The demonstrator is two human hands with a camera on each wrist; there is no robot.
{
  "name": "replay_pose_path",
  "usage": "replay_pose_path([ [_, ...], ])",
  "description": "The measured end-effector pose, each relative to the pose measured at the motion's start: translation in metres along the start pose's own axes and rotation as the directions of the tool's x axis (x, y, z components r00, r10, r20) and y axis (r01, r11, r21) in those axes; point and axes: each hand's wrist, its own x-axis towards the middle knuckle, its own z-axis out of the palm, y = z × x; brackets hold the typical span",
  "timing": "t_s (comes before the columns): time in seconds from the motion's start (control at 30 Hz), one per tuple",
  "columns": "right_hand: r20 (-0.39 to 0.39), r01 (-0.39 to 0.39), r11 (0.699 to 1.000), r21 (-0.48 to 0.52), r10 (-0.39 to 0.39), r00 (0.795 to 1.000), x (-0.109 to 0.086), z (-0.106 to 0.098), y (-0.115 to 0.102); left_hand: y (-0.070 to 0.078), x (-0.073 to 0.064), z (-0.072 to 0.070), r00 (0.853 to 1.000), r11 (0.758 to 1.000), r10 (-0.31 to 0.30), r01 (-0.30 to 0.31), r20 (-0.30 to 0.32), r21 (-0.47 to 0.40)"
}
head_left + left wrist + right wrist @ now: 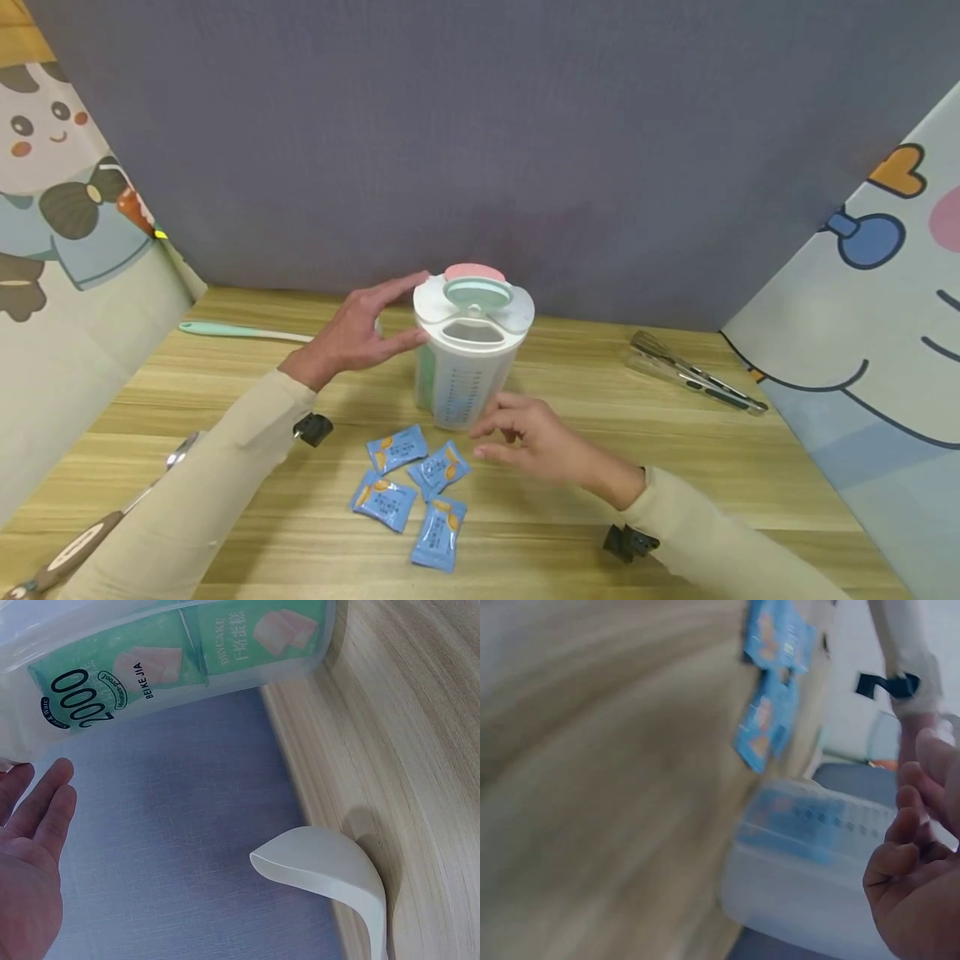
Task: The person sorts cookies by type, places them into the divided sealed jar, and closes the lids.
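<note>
A translucent storage canister with a white lid stands upright at mid-table. Its lid has a mint flap, a pink flap and an oval opening at the front. Green packets and blue ones show through its walls. My left hand touches the lid's left side, thumb in front, fingers behind and fairly straight. Low before the canister, my right hand hovers with loosely bent fingers and holds nothing. Several blue snack packets lie on the wood to its left.
Behind my left hand lies a ladle with a mint handle and white bowl. Metal tongs rest at the right. A brown-handled utensil is partly under my left sleeve. A grey panel closes off the back.
</note>
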Motion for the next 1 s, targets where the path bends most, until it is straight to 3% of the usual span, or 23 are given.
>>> replay_pose_path([
  [0.37,0.162,-0.055,0.989,-0.136,0.077,0.984,-0.019,0.032,0.002,0.001,0.001,-0.001,1.000,1.000,0.005,-0.005,-0.007,-0.003],
  [0.57,0.183,-0.094,0.967,-0.236,0.139,0.973,-0.028,0.046,0.000,0.001,0.001,0.000,1.000,1.000,-0.006,0.006,0.000,-0.006],
  [0.77,0.223,-0.157,0.926,-0.344,0.243,0.944,-0.034,0.053,-0.008,0.000,0.001,0.000,1.000,1.000,-0.005,0.005,0.002,-0.004],
  [1.0,0.253,-0.187,0.909,-0.372,0.293,0.922,-0.035,0.059,-0.013,0.001,0.001,0.000,1.000,1.000,-0.004,0.004,0.003,0.004],
])
